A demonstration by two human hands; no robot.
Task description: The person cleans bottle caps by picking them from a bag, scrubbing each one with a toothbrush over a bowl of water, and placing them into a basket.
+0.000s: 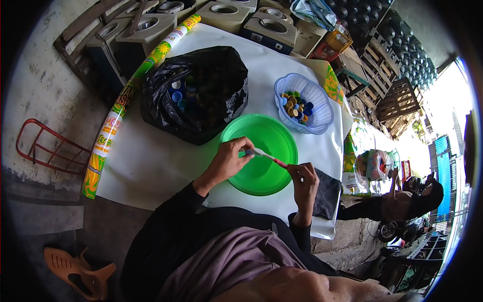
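Over a green basin (261, 181), my left hand (231, 160) pinches a small whitish piece (255, 151). My right hand (305, 185) is closed on the pink handle of a thin brush-like tool (274, 160), whose pale end meets the piece at my left fingertips. Behind the basin, a black plastic bag (226, 85) stands open with colored bottle caps (177, 95) inside. A blue-violet plastic basket (322, 108) at the back right holds several more caps (297, 106). A dark folded cloth (326, 195) lies beside my right hand.
The white table sheet (136, 166) has a rolled, printed edge (118, 108) at left. Machine housings (269, 30) stand behind it. A red metal rack (50, 146) and an orange plastic chair (78, 272) are at left. Another person (397, 204) works at the right.
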